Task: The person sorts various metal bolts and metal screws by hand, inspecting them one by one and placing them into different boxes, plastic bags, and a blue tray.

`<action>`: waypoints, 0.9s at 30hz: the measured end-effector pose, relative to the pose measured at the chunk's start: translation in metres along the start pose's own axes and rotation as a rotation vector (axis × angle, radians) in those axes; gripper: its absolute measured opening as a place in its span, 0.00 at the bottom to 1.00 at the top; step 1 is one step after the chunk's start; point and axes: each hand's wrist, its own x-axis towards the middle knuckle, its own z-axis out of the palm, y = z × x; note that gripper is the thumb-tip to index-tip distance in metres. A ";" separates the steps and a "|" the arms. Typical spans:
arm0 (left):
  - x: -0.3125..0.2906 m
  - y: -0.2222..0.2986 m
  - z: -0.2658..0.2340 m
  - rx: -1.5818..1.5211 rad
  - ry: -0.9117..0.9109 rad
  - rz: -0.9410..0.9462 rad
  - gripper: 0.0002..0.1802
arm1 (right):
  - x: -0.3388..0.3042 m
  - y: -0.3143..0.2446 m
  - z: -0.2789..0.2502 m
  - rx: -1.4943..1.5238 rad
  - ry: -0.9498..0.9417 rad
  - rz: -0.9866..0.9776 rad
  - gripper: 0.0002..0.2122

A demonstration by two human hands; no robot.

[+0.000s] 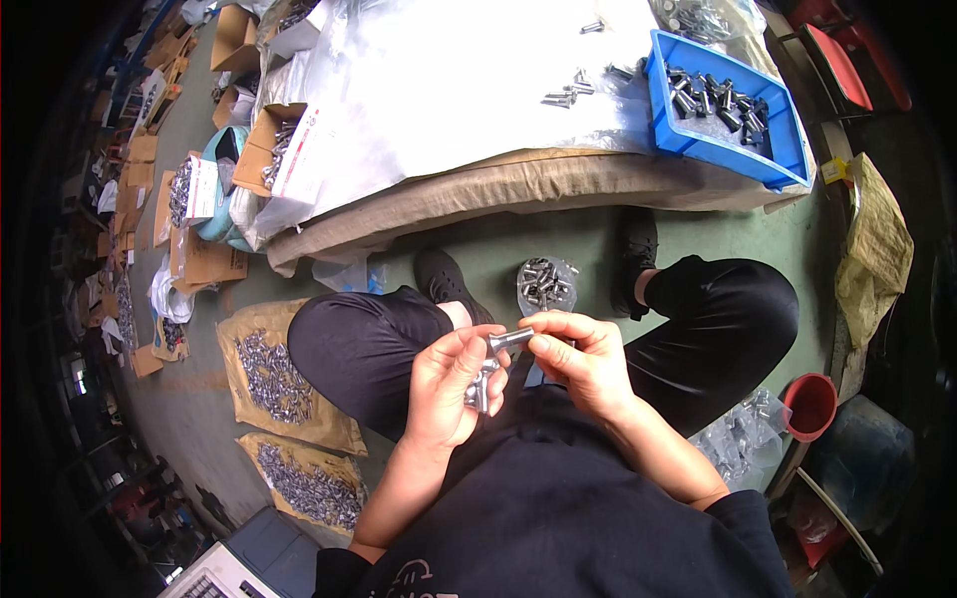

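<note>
Just above my lap, my left hand (451, 384) and my right hand (583, 361) meet at a shiny metal bolt-like part (511, 340) with a flared end. The flared end sits at my left thumb and forefinger. The right thumb and fingertips pinch the plain end. More of these metal parts (480, 391) lie in the curled lower fingers of my left hand. On the floor between my feet, a clear plastic bag (547, 286) stands open with several similar parts inside.
A cloth-draped table (469, 184) stands ahead, bearing a blue bin (733, 159) of metal parts and a few loose parts (568, 95). Brown sheets heaped with small parts (274, 379) lie on the left floor, near cardboard boxes (261, 149). A red bucket (809, 406) stands right.
</note>
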 end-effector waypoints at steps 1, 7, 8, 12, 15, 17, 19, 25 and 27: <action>0.000 0.000 0.000 0.038 0.027 0.016 0.13 | 0.000 0.000 0.001 -0.008 -0.001 -0.010 0.08; -0.001 -0.001 0.002 0.056 0.094 0.074 0.13 | 0.000 0.001 0.003 -0.042 -0.012 -0.071 0.10; -0.001 -0.001 0.002 0.071 0.104 0.106 0.14 | 0.000 0.001 0.003 -0.042 -0.012 -0.070 0.10; -0.001 -0.001 0.002 0.134 0.089 0.169 0.16 | -0.001 0.002 0.003 -0.034 -0.019 -0.081 0.10; -0.003 -0.002 0.002 0.149 0.073 0.191 0.17 | 0.000 0.001 0.004 -0.026 -0.007 -0.054 0.11; -0.003 -0.002 0.003 0.230 0.097 0.242 0.17 | 0.000 0.001 0.003 -0.015 -0.001 -0.039 0.11; -0.003 -0.003 0.005 0.291 0.088 0.278 0.17 | 0.000 0.005 0.000 0.140 -0.018 0.056 0.10; -0.003 -0.001 0.011 0.318 0.053 0.307 0.18 | 0.004 0.005 -0.001 0.495 -0.087 0.310 0.10; -0.003 -0.001 0.009 0.299 0.055 0.293 0.17 | 0.004 0.006 -0.002 0.535 -0.099 0.330 0.10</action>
